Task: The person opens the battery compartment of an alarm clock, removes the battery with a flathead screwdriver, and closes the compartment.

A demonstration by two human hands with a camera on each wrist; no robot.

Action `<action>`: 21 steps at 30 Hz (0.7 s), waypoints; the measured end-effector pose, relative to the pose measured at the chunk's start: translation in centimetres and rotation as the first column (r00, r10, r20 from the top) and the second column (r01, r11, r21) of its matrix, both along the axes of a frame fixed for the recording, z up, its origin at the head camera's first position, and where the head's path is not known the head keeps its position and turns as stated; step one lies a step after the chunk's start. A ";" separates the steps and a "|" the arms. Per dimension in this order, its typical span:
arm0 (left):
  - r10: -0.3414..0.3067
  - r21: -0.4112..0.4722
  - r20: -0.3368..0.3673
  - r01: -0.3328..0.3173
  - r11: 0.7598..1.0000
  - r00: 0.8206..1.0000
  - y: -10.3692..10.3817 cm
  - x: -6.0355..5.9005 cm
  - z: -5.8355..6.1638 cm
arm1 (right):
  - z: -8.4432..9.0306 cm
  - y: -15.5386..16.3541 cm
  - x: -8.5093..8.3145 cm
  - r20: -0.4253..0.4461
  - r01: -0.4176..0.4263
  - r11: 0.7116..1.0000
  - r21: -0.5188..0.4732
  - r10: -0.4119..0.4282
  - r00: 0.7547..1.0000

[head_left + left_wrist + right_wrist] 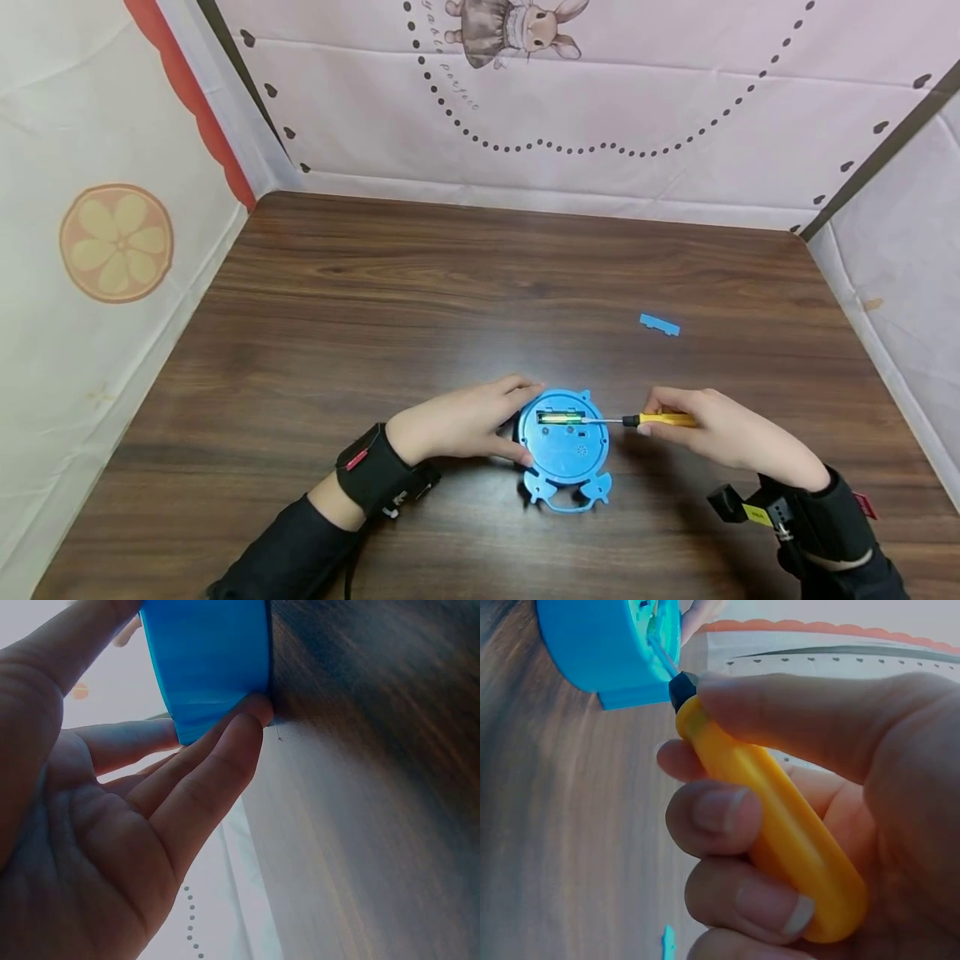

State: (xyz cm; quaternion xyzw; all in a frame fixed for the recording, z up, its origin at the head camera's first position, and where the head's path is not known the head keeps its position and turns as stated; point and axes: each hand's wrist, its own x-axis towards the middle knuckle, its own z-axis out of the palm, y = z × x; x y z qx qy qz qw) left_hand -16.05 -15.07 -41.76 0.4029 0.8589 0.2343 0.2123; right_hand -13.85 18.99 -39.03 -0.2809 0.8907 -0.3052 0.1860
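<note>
A round blue alarm clock [562,454] lies back side up on the table, its battery compartment uncovered with a green battery [553,418] inside. My left hand [465,421] holds the clock's left side between thumb and fingers; the left wrist view shows the fingertips against the blue side wall [210,667]. In my right hand [727,429] is a screwdriver with a yellow handle [780,817], gripped by curled fingers with the thumb along its neck. Its thin shaft reaches into the compartment at the battery's right end. Whether the tip touches the battery cannot be told.
A small blue battery cover [660,324] lies apart on the wooden table [420,283], up and right of the clock. Printed white cloth walls [525,108] border the table at the back and both sides.
</note>
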 end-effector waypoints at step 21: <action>-0.001 -0.006 -0.002 0.001 1.000 1.000 0.1 0.0 -0.2 | -1.6 0.8 0.6 0.085 0.052 0.996 -0.077 -0.045 0.995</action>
